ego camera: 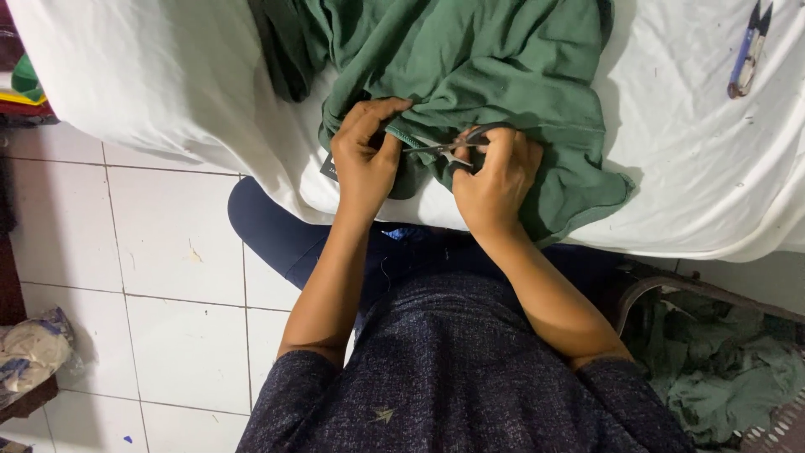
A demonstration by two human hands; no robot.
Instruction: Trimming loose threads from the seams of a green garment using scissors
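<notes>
A green garment (495,59) lies bunched on a table covered with white cloth (168,75). My left hand (366,159) pinches the garment's hem near a small dark tag at the table's front edge. My right hand (495,180) grips small metal scissors (449,149), whose blades point left toward the hem held by my left hand. The two hands are close together, a few centimetres apart.
A blue-handled thread snipper (749,52) lies on the white cloth at the far right. Green fabric scraps (721,377) are piled on the floor at lower right. A cloth bundle (29,352) sits at lower left on the white tiled floor (168,277).
</notes>
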